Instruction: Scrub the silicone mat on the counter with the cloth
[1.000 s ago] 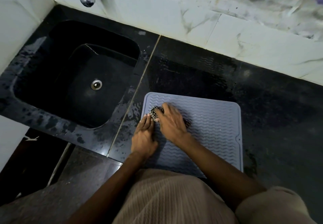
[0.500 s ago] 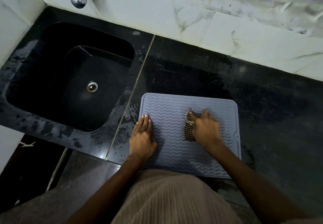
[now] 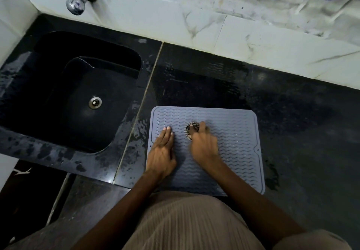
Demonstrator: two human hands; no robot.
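Head view, ribbed grey silicone mat [image 3: 233, 142], checked cloth [image 3: 190, 131]

One head-worn wide-angle view, looking steeply down onto the counter [image 3: 292, 125].

The camera sits above the person's torso, facing forward and down toward the marble wall [image 3: 253, 41] behind the counter. The sink [image 3: 58, 86] fills the left of the counter, its tap [image 3: 76, 4] at the upper left edge of the frame. The counter lies close below, within arm's reach. No second view shares the scene.
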